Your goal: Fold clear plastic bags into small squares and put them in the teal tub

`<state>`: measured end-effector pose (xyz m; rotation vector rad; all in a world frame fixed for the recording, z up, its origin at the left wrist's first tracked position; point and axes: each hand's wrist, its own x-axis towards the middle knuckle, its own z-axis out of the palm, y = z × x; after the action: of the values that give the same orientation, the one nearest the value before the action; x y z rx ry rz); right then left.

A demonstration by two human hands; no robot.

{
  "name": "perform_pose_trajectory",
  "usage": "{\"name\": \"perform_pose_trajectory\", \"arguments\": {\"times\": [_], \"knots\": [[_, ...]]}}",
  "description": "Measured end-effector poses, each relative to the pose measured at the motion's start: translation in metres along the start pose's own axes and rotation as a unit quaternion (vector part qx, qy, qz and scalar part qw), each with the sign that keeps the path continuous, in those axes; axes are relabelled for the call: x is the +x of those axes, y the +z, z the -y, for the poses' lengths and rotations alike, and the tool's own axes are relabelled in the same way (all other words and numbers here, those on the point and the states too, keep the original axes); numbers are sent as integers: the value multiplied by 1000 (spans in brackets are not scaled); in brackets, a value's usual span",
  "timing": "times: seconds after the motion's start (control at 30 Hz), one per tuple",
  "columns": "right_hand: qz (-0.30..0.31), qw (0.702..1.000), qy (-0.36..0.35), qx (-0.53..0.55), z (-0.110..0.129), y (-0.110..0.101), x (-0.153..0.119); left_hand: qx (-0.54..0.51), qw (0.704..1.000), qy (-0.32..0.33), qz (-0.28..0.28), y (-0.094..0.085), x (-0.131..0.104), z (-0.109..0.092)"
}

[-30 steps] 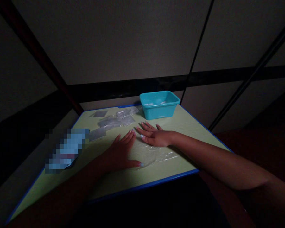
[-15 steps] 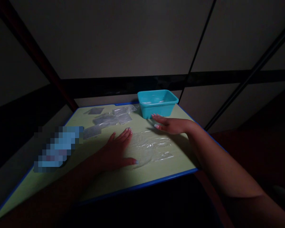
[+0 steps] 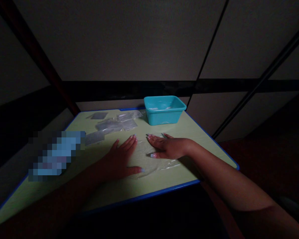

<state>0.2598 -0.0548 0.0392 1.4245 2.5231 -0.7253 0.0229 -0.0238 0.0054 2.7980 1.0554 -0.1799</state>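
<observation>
A clear plastic bag (image 3: 161, 165) lies spread on the pale green table (image 3: 144, 189), partly hidden under my hands. My left hand (image 3: 122, 159) rests flat on its left side, fingers stretched and thumb apart. Over its right part is my right hand (image 3: 168, 147), palm down with the fingers extended; whether it presses on the plastic or hovers just above, I cannot tell. Neither hand grips anything. Behind the right hand stands a turquoise plastic basket (image 3: 164, 117) with a few small pale things inside.
Several flat grey pieces in clear plastic, such as a grey packet (image 3: 94, 137), lie at the table's back left. A blurred-out blue object (image 3: 62, 154) sits near the left edge. A panelled wall (image 3: 129, 43) rises behind the blue-edged table.
My right hand has come down and left from beside the basket onto the clear bag. The left hand stays in place.
</observation>
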Motion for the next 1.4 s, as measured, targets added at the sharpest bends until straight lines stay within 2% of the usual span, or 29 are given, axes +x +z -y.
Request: {"name": "perform_pose_trajectory", "arguments": {"times": [0.3,0.43,0.57,0.67,0.87,1.0,1.1,1.2,1.3,1.4], "knots": [[11,999,50,-4,-31,-8,0,-18,999,9,-29,3,0,7],[6,997,76,-10,-41,-11,0,-24,999,6,-22,2,-1,7],[-26,994,102,-7,-43,-14,-1,-33,999,-3,-27,-3,-2,11],[-17,994,108,-20,-40,-14,-1,-41,999,-14,-32,-4,-1,17],[-10,993,115,-13,-40,-11,-1,-27,999,-31,10,-1,-1,22],[-18,993,119,-8,-43,-11,0,-26,999,-38,13,-1,-1,22],[-29,994,109,-13,-47,-10,-1,-54,998,-33,-28,-3,1,27],[-71,995,67,5,-47,-10,-3,-110,986,-23,-121,-5,6,32],[-109,994,4,29,-39,-11,-7,-193,955,-26,-225,-8,9,36],[-90,989,-94,66,-24,-13,-15,-302,906,-68,-290,-11,12,38]]}}
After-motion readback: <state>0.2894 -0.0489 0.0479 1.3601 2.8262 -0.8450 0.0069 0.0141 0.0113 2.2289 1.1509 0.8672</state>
